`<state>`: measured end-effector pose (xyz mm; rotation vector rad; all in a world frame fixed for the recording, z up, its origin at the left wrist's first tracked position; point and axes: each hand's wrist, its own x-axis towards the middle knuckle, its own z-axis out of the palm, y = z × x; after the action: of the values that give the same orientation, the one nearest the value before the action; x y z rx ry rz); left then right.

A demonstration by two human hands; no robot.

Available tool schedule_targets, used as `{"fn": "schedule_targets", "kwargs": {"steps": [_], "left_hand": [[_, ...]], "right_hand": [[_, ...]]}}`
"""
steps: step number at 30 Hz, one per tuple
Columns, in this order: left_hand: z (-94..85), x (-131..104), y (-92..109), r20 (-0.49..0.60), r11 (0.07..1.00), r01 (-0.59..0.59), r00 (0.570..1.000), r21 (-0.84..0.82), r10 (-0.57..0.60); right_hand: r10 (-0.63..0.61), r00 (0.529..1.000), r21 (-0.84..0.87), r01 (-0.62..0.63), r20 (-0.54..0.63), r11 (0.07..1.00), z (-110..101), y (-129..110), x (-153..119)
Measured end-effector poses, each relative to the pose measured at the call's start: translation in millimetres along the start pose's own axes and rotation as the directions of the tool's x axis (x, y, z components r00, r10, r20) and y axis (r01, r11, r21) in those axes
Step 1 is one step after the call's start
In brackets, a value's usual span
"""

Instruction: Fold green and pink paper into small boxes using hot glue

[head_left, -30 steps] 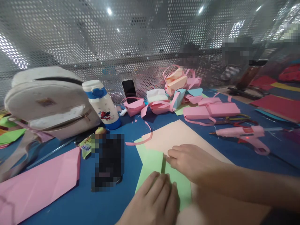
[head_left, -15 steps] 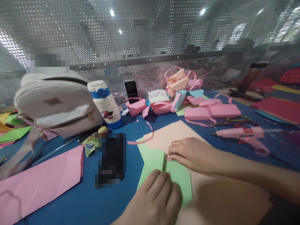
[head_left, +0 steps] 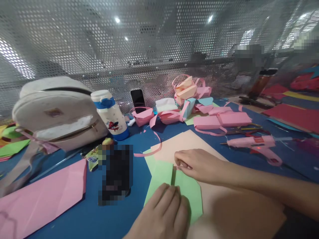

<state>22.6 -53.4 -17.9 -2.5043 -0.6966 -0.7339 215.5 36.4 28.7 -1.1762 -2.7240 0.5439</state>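
A folded sheet of green paper [head_left: 159, 174] lies on top of peach paper sheets [head_left: 183, 141], with a narrow dark gap between its two folded flaps. Over the near part of the green paper is my left hand [head_left: 163, 209], its fingers together and curled down onto the fold; the thumb is hidden. At the far edge of the green paper, my right hand [head_left: 193, 162] is closed in a pinch. A tiny pink paper scrap [head_left: 177, 168] shows at its fingertips, mostly covered by the fingers.
A pink glue gun [head_left: 261, 142] and scissors [head_left: 245, 129] lie right. Behind are pink paper baskets [head_left: 170, 117], a phone [head_left: 138, 99] and a water bottle [head_left: 111, 116]. A white backpack [head_left: 57, 113], folded pink paper [head_left: 47, 196] and a blurred dark object [head_left: 117, 174] are left.
My right hand has shifted slightly at the green paper's far edge, and less of the pink scrap shows. The left hand still presses the fold. The whole view has shifted a little.
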Motion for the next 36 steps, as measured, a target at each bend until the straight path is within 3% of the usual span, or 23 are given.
{"fn": "schedule_targets", "kwargs": {"steps": [17,23,28,31,33,34,36], "left_hand": [[-2.2,2,-2,0.002,1.0,-0.021,1.0,-0.014,0.021],[-0.5,-1,-2,0.005,0.999,-0.034,0.999,-0.023,0.034],[-0.5,0,-2,0.002,0.999,-0.031,1.0,-0.037,0.031],[-1.1,0,-2,0.008,0.999,-0.026,1.0,-0.041,0.026],[-1.4,0,-2,-0.002,0.999,-0.021,1.0,-0.034,0.021],[-1.6,0,-3,-0.008,0.999,-0.021,1.0,-0.032,0.02],[-2.3,0,-2,0.004,0.999,-0.021,1.0,-0.03,0.021]], "right_hand": [[-0.053,0.998,-0.007,0.053,-0.036,0.999,0,2,-1],[-0.12,0.993,-0.157,0.114,-0.024,0.981,0,-9,-6],[-0.104,0.994,-0.175,0.097,-0.032,0.98,-10,-8,-54],[0.121,0.99,-0.093,-0.127,-0.069,0.988,-18,20,-110],[0.394,0.906,-0.023,-0.403,-0.156,0.915,-21,51,-152],[0.501,0.832,-0.005,-0.517,-0.239,0.856,-23,67,-171],[0.634,0.641,0.003,-0.702,-0.433,0.712,-23,99,-200]]}}
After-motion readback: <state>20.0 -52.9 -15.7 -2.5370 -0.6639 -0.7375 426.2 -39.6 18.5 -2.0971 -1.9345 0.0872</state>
